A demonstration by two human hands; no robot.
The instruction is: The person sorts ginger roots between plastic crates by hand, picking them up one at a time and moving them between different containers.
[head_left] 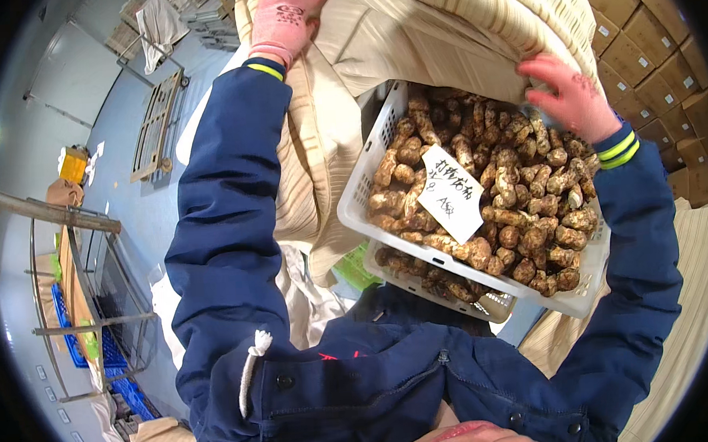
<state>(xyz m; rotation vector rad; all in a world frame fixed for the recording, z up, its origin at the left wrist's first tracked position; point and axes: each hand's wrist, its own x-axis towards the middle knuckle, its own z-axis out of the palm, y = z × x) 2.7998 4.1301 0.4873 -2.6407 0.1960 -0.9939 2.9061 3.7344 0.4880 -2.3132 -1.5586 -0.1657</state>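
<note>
Pink gloves cover both hands. My left hand lies on a beige striped cloth, fingers stretched toward the upper edge of the picture and thumb out to the side. At the cloth's lower edge, my right hand reaches over the far right corner of a white plastic crate, its fingers apart. Stubby brown mushrooms fill this crate, and a white handwritten card lies on them. The cloth drapes over the crate's far side. Beneath it, a second crate holds more mushrooms, mostly hidden.
Cardboard boxes are stacked at the far right. Pale striped cloth also hangs at the right. A wheeled flat cart stands on the blue floor at the left, with a metal-framed rack nearer me.
</note>
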